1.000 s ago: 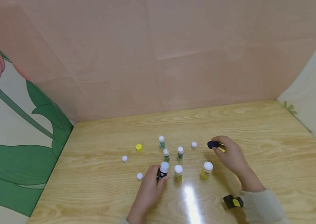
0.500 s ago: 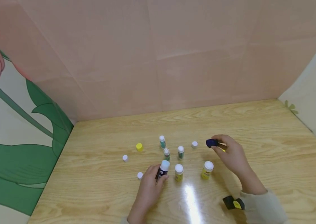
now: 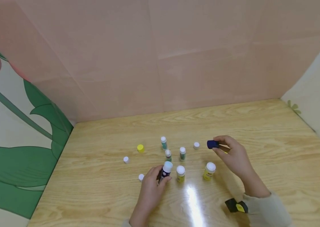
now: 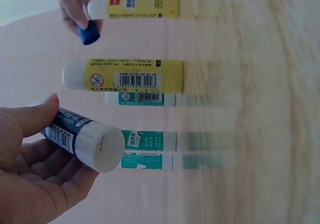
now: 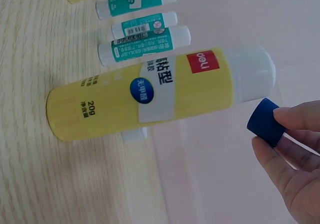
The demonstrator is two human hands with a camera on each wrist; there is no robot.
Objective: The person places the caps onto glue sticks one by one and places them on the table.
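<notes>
My left hand (image 3: 150, 187) grips a navy glue stick (image 4: 62, 129) with a white end, held tilted off the table. In the left wrist view its hollow-looking white end faces the camera. Between thumb and fingertips my right hand (image 3: 233, 157) pinches a dark blue cap (image 5: 267, 122), raised behind the right yellow glue stick (image 3: 209, 171). A second yellow glue stick (image 3: 180, 175) stands upright just right of my left hand. Farther back are three upright teal glue sticks, a rear one (image 3: 164, 143), a front one (image 3: 168, 156) and a right one (image 3: 182, 154), all with white tops.
Left of the sticks lie a yellow cap (image 3: 140, 148) and two white caps, one (image 3: 126, 160) farther out and one (image 3: 141, 177) beside my left hand. Another white cap (image 3: 196, 145) lies behind. A black and yellow object (image 3: 235, 206) is at my right sleeve.
My right hand has shifted slightly left and up, turning the blue cap a little. The navy glue stick in my left hand leans more to the right. The standing sticks have stayed put.
</notes>
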